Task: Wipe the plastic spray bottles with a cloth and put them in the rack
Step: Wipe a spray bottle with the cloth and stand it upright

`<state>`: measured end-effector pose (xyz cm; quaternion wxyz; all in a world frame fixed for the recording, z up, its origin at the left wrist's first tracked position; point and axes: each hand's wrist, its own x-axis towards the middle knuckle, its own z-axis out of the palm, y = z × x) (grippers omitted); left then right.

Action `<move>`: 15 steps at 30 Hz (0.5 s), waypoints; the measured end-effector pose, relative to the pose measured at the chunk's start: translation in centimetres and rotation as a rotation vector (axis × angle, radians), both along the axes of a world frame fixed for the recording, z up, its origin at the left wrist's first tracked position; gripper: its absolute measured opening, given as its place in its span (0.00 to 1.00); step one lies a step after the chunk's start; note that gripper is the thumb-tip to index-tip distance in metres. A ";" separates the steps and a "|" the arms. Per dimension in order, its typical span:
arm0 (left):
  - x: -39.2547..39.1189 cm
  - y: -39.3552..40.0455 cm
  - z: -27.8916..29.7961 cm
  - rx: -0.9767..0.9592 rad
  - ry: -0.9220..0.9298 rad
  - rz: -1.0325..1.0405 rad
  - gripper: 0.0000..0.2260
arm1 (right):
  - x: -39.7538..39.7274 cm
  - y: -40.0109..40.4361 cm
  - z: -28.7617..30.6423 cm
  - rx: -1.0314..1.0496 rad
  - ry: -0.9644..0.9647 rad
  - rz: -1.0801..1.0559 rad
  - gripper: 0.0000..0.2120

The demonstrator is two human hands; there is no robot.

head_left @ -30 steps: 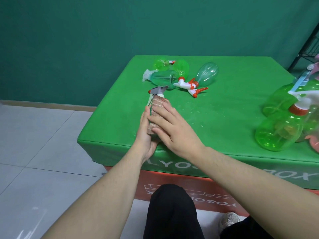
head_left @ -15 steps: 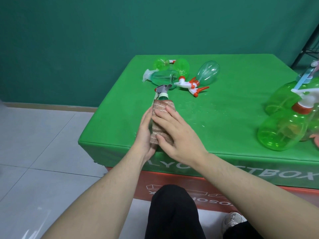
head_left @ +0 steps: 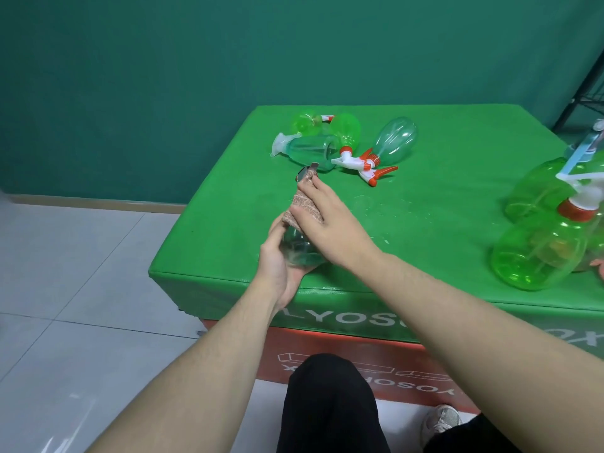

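Over the near edge of the green table (head_left: 425, 223), the left hand (head_left: 277, 273) cups the base of a clear spray bottle (head_left: 299, 251), fingers curled behind it and mostly hidden. Its upper half is covered by a brownish cloth (head_left: 304, 207) that the right hand (head_left: 330, 220) wraps and grips; only the grey nozzle tip shows. At the right edge, green bottles (head_left: 539, 256) are cut off.

Held bottle (head_left: 299, 248): clear teal, grey trigger.
Cloth (head_left: 302, 210): pinkish-brown weave.
Table cover (head_left: 425, 178): bright green, pale lettering.
Bottles at 12 o'clock (head_left: 346, 143): green and teal, white-orange triggers.
Bottles at 3 o'clock (head_left: 542, 253): lime green.
Wall (head_left: 163, 76): dark teal.
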<state>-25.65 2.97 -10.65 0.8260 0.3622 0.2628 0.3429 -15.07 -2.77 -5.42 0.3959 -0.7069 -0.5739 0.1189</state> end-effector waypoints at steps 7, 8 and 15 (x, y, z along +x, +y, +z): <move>0.1 -0.3 0.3 -0.056 -0.018 0.030 0.24 | -0.4 -2.4 -3.0 0.205 -0.354 0.096 0.21; 0.1 -0.4 0.4 -0.045 0.009 0.030 0.27 | -0.5 -2.7 -3.3 0.233 -0.402 0.111 0.20; 0.3 -0.3 0.4 0.012 -0.064 0.070 0.29 | 0.0 -4.4 -5.4 0.373 -0.430 0.160 0.17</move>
